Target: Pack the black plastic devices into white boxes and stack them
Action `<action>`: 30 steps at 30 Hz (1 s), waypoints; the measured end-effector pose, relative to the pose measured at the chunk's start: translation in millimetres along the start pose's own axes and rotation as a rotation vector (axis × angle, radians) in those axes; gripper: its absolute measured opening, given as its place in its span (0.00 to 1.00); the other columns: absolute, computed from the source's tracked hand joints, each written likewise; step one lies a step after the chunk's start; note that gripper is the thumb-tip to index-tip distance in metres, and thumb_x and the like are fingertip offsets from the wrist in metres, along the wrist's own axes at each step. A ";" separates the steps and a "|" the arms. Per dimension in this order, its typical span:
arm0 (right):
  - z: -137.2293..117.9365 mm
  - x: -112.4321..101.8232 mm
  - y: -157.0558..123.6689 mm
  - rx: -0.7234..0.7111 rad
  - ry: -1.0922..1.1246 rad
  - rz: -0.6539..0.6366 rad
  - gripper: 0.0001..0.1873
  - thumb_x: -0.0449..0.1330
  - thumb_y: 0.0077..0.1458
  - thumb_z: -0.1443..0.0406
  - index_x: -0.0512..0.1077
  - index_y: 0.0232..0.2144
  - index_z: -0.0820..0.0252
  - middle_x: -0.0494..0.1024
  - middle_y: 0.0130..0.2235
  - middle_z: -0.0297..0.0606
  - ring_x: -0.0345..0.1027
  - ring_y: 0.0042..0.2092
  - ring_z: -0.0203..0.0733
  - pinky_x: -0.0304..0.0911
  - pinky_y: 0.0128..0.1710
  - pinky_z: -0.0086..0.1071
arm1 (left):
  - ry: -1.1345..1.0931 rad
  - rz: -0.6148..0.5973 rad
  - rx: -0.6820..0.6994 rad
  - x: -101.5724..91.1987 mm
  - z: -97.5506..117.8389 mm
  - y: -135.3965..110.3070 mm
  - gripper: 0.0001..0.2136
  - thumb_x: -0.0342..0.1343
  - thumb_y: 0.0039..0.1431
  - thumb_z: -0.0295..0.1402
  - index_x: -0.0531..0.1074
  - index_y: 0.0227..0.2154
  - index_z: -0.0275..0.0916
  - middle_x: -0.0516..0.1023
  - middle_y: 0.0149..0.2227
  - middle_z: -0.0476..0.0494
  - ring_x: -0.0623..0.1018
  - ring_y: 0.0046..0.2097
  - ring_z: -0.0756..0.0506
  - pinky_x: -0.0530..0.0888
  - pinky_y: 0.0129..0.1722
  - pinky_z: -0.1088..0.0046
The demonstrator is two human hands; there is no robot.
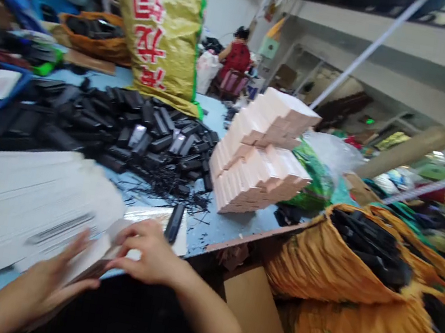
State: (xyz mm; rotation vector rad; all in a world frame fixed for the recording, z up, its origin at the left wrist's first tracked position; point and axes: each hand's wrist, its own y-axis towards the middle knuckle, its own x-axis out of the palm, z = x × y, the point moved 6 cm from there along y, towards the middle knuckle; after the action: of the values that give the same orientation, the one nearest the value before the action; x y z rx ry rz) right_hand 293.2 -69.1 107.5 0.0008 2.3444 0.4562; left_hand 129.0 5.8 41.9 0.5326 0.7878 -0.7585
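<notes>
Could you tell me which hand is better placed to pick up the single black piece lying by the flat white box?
Right. The right hand rests just below the black piece; the left hand is further off.

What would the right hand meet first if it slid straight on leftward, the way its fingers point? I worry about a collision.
Probably the left hand: the right hand points left across the white card both hold. Blur hides depth.

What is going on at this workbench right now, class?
A person at a blue table has both hands on a flat white box blank: the right hand pinches its edge, and the left hand steadies it from below. Beside them lies a sheaf of white flat blanks. Behind are a heap of small black parts and a stack of folded pale boxes. Another person sits far back.
</notes>
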 end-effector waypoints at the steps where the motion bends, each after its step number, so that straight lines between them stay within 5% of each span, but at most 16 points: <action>1: 3.3 -7.4 0.4 -0.018 0.116 0.077 0.13 0.65 0.52 0.55 0.72 0.25 0.58 0.74 0.39 0.33 0.65 0.45 0.38 0.54 0.52 0.36 | -0.059 -0.115 0.064 -0.7 14.5 2.6 0.28 0.50 0.59 0.46 0.52 0.62 0.51 0.77 0.49 0.46 0.77 0.49 0.40 0.75 0.45 0.68; 3: 19.0 -19.9 -1.5 0.018 0.416 0.295 0.13 0.62 0.54 0.53 0.73 0.29 0.56 0.72 0.37 0.34 0.66 0.42 0.37 0.58 0.48 0.34 | -0.173 -0.227 0.085 -4.3 38.7 10.0 0.20 0.48 0.62 0.40 0.60 0.57 0.46 0.71 0.55 0.42 0.73 0.54 0.42 0.70 0.52 0.68; 5: 41.9 -14.8 -5.5 0.180 0.745 0.418 0.17 0.60 0.54 0.50 0.72 0.37 0.54 0.71 0.38 0.34 0.66 0.36 0.35 0.63 0.40 0.31 | -0.283 -0.148 0.029 -8.6 53.0 19.0 0.18 0.47 0.63 0.37 0.60 0.55 0.43 0.70 0.54 0.41 0.72 0.53 0.43 0.69 0.53 0.68; 9: 52.2 25.9 -9.5 0.433 0.992 0.145 0.27 0.60 0.51 0.46 0.71 0.46 0.56 0.74 0.38 0.38 0.69 0.36 0.39 0.66 0.37 0.32 | -0.452 -0.171 -0.007 12.0 67.5 24.9 0.34 0.63 0.49 0.40 0.55 0.56 0.42 0.64 0.57 0.36 0.70 0.53 0.40 0.70 0.52 0.63; 12: 35.7 19.5 -6.7 0.224 0.824 0.140 0.30 0.57 0.52 0.42 0.74 0.47 0.56 0.75 0.47 0.42 0.68 0.49 0.47 0.63 0.50 0.39 | -0.510 -0.107 -0.144 18.9 63.9 27.1 0.50 0.67 0.42 0.38 0.39 0.63 0.41 0.63 0.57 0.32 0.72 0.52 0.38 0.69 0.52 0.60; 15: 18.7 12.0 -2.8 0.059 0.708 0.087 0.24 0.57 0.55 0.47 0.74 0.48 0.52 0.73 0.53 0.41 0.65 0.55 0.48 0.59 0.56 0.42 | -0.564 -0.037 -0.235 17.3 62.5 30.4 0.52 0.62 0.47 0.33 0.28 0.65 0.38 0.66 0.55 0.33 0.73 0.52 0.39 0.69 0.52 0.61; 19: 18.4 17.4 -4.6 0.213 0.680 0.162 0.16 0.53 0.62 0.57 0.74 0.49 0.52 0.77 0.48 0.39 0.71 0.50 0.44 0.66 0.51 0.39 | -0.616 -0.081 -0.276 28.0 61.2 32.0 0.52 0.61 0.46 0.30 0.28 0.65 0.38 0.68 0.54 0.34 0.74 0.49 0.40 0.71 0.50 0.61; 22: 8.5 21.2 -9.6 0.071 0.432 0.184 0.19 0.50 0.63 0.58 0.69 0.54 0.53 0.71 0.55 0.40 0.64 0.57 0.45 0.59 0.58 0.43 | -0.683 -0.060 -0.217 37.6 55.5 30.3 0.52 0.64 0.42 0.31 0.36 0.65 0.38 0.64 0.58 0.33 0.70 0.55 0.38 0.66 0.56 0.60; 24: 10.0 24.7 -13.4 -0.040 0.238 0.035 0.22 0.47 0.64 0.60 0.62 0.59 0.53 0.66 0.59 0.40 0.55 0.62 0.43 0.51 0.63 0.45 | -0.745 -0.034 -0.243 41.1 44.2 26.4 0.50 0.66 0.40 0.32 0.43 0.64 0.38 0.61 0.60 0.33 0.65 0.59 0.36 0.61 0.60 0.58; 27: 46.5 17.1 -20.7 0.002 -0.103 -0.252 0.28 0.47 0.62 0.69 0.53 0.64 0.55 0.57 0.64 0.40 0.46 0.66 0.43 0.44 0.65 0.48 | -0.953 0.011 -0.515 40.0 12.8 14.5 0.43 0.65 0.44 0.35 0.48 0.62 0.42 0.71 0.52 0.37 0.73 0.52 0.36 0.69 0.53 0.53; 30: 92.0 -7.7 -26.0 0.084 -0.473 -0.410 0.30 0.51 0.52 0.78 0.66 0.56 0.54 0.52 0.66 0.41 0.36 0.68 0.51 0.32 0.64 0.59 | -1.403 0.121 -0.763 32.9 -12.8 3.0 0.34 0.60 0.51 0.35 0.53 0.60 0.42 0.77 0.42 0.40 0.78 0.43 0.36 0.76 0.40 0.55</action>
State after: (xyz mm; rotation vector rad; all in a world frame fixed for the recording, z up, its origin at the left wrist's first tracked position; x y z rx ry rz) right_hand 364.0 -64.6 43.0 -0.2951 1.8321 0.1318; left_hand 141.4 3.1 8.8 -0.6409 -0.3099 -0.4836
